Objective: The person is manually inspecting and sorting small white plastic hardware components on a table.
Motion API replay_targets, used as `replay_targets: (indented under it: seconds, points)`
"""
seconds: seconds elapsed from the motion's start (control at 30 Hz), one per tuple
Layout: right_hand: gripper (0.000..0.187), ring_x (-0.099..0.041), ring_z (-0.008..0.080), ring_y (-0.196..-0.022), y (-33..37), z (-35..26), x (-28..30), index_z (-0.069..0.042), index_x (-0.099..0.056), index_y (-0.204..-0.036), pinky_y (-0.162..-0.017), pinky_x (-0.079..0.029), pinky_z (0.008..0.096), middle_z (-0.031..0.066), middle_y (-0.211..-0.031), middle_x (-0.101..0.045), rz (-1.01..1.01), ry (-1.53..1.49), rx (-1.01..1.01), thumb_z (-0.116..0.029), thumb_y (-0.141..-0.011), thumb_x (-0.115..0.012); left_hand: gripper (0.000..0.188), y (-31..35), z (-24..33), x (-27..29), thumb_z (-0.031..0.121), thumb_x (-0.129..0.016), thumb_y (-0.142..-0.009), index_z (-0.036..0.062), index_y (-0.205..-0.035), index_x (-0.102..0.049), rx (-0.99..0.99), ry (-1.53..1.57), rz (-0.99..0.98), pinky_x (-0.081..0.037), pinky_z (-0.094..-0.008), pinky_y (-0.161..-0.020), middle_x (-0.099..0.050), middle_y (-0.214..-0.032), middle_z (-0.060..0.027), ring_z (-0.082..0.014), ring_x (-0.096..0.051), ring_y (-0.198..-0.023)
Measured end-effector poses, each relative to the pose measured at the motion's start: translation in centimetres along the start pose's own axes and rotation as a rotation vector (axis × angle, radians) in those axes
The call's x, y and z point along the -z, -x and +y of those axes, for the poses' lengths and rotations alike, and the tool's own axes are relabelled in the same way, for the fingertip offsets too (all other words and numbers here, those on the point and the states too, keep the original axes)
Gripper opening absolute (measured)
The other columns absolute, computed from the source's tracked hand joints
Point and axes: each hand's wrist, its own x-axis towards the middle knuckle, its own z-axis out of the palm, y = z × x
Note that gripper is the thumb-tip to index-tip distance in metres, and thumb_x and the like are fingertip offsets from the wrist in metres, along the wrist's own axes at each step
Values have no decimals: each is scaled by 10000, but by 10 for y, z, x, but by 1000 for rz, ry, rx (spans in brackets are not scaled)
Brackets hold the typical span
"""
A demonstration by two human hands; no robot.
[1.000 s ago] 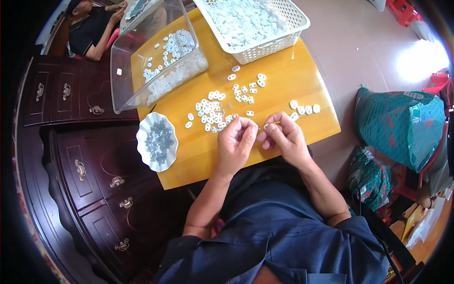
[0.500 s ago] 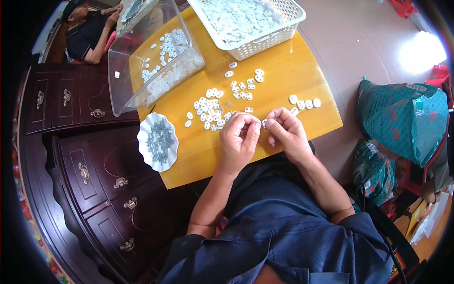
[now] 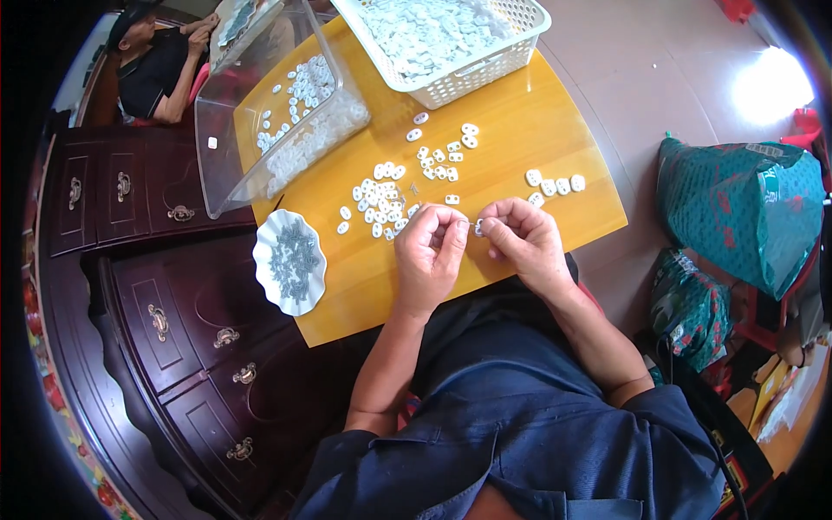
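Observation:
Close to the table's near edge, my left hand (image 3: 430, 256) is closed in a pinch; whatever is between its fingertips is too small to make out. Beside it, my right hand (image 3: 530, 244) grips a small white two-holed piece (image 3: 477, 228) between thumb and forefinger, its face toward my left fingertips. Just beyond my left hand lies a loose group of white oval two-holed pieces (image 3: 371, 192), with a few thin metal pins (image 3: 414, 187) near them. Smaller white two-holed pieces (image 3: 440, 156) lie farther off. Several white ovals (image 3: 562, 185) sit right of my right hand.
A scalloped white dish (image 3: 317, 270) of small grey metal parts stands left. A clear plastic bin (image 3: 208, 165) with white pieces and a white perforated basket (image 3: 485, 66) full of pale pieces stand at the back. Teal bags (image 3: 737, 208) are at right; another person (image 3: 156, 78) sits far left.
My left hand has drawn slightly leftward, so the gap between the two hands' fingertips is a little wider. The white piece stays in my right hand. The whole view has shifted slightly.

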Motion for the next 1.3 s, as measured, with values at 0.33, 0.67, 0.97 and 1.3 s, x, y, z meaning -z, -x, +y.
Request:
replay_targets:
  seconds: [0.33,0.67,0.97,1.3]
  points:
    - [144,-612,41,-757,0,-1,-1,10,-645,-1078,-654,-505,200,6,-912,-682,0,-27,12,-108,-996,-650,87,-2,5,1,26,-654,-955,0,-883,-614,-41,-105,-23,-470,-233,-581,-592,-818,-32,-75,-555,-639]
    - [133,-616,35,-736,1,0,-1,8,-655,-1057,-641,-506,196,-1,-893,-680,20,-15,6,-102,-982,-666,104,0,12,1,28,-637,-969,3,-872,-608,-26,-117,-46,-390,-198,-595,-557,-832,5,-36,-466,-677]
    - [112,-609,33,-720,3,5,-4,18,-669,-1035,-650,-504,192,-4,-867,-676,60,4,42,-74,-970,-672,108,-1,14,-1,41,-656,-960,3,-867,-615,-34,-152,-43,-387,-208,-573,-554,-796,6,-41,-461,-643]
    - [84,-606,42,-705,4,4,-7,9,-679,-1003,-659,-511,199,-6,-803,-664,112,-16,53,-72,-981,-666,91,1,9,-7,33,-658,-957,5,-880,-621,-56,-154,-27,-390,-200,-580,-559,-802,6,-33,-465,-658]
